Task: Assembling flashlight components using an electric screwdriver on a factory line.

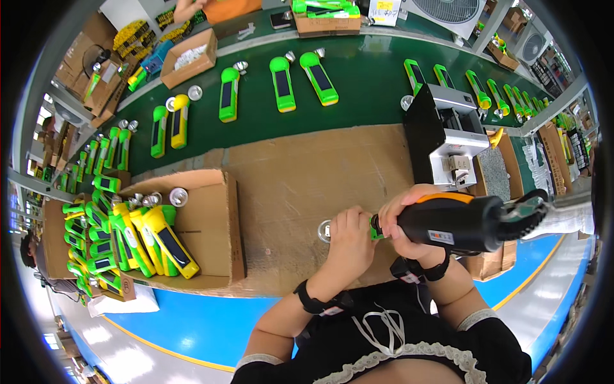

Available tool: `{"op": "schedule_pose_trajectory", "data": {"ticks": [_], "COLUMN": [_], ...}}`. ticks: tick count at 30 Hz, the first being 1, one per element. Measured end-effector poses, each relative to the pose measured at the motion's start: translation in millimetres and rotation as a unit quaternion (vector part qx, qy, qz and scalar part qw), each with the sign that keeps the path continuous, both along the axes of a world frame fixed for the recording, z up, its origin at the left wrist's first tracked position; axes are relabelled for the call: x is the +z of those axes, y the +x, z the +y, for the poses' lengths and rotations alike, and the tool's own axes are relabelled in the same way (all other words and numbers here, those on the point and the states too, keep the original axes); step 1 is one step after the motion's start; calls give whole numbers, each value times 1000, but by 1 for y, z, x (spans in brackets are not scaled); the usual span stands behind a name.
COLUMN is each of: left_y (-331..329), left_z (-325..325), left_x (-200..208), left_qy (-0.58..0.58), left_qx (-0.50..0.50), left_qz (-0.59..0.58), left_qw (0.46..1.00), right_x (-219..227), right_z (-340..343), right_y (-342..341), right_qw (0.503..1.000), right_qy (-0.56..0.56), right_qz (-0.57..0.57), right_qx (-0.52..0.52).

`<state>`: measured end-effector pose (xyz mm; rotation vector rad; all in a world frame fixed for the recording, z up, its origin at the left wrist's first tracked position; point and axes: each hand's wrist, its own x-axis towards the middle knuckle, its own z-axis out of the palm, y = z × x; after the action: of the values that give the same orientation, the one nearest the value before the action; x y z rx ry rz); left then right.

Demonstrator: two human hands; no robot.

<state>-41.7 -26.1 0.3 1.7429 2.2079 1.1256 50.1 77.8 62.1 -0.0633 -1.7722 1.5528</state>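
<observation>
My right hand (404, 225) is wrapped round the front end of a black electric screwdriver (457, 221) with an orange stripe. The tool lies almost level, its tip pointing left toward my left hand (350, 242). That hand is closed on a green flashlight (375, 228), mostly hidden by my fingers. A round silver reflector (325, 231) shows just left of my knuckles; whether it is joined to the flashlight I cannot tell. The screwdriver's tip meets the green part between my hands, and the exact contact is covered.
Cardboard (288, 173) covers the bench. An open carton (233, 224) of green and yellow flashlights stands left. At right is a silver-and-black screw feeder (457, 128) beside a box of small grey parts (491, 169). Behind, a green conveyor (371, 77) carries several flashlights. A co-worker's arm (188, 9) shows far back.
</observation>
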Motion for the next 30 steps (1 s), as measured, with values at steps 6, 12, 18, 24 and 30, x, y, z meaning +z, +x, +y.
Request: {"op": "schedule_pose_trajectory", "data": {"ticks": [6, 12, 18, 24, 30], "left_y": [2, -4, -13, -51, -97], "left_z": [2, 4, -2, 116, 274], "left_x": [-3, -2, 11, 3, -22], "left_qy": [-13, -33, -173, -62, -102], "left_qx": [-14, -62, 50, 173, 294], "left_qz": [0, 38, 142, 257, 288], "left_qw": [1000, 997, 973, 949, 906], "right_x": [7, 3, 47, 41, 17], "right_z": [6, 6, 10, 28, 34], "right_y": [-9, -2, 76, 151, 161], "right_qw": [997, 982, 961, 948, 952], "right_qy": [47, 153, -117, -42, -15], "right_qz": [-34, -23, 243, 241, 165], "right_qx": [56, -107, -69, -204, -258]}}
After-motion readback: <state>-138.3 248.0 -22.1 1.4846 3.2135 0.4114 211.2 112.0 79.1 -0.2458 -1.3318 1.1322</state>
